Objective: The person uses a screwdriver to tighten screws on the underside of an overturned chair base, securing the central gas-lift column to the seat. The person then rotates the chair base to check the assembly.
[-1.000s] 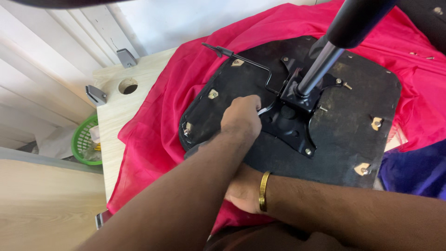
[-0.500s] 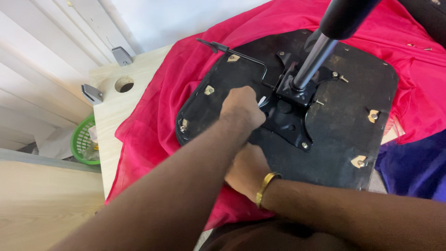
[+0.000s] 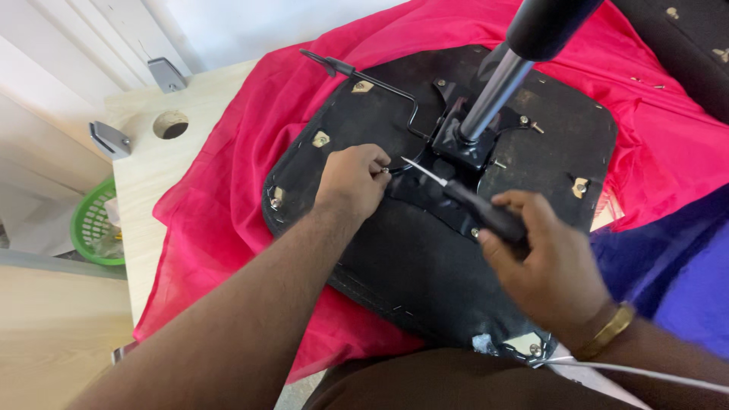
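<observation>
An upturned black chair seat (image 3: 395,266) lies on a red cloth (image 3: 228,205), with its black metal mechanism plate (image 3: 448,163) and silver gas-lift column (image 3: 493,91) pointing up. My left hand (image 3: 351,181) pinches a small screw against the plate's left edge. My right hand (image 3: 543,262) grips the black handle of a screwdriver (image 3: 463,199), whose thin shaft points toward the left hand's fingertips. A black bent lever (image 3: 372,80) runs from the mechanism to the upper left.
The cloth covers a light wooden desk (image 3: 144,182) with a round cable hole (image 3: 171,125). A green basket (image 3: 95,228) stands on the floor at left. Blue-purple fabric (image 3: 668,258) lies at right. A white cable (image 3: 645,370) crosses my lap.
My right hand came out from under my left arm and now holds the screwdriver over the plate. My left hand stays at the plate's left edge.
</observation>
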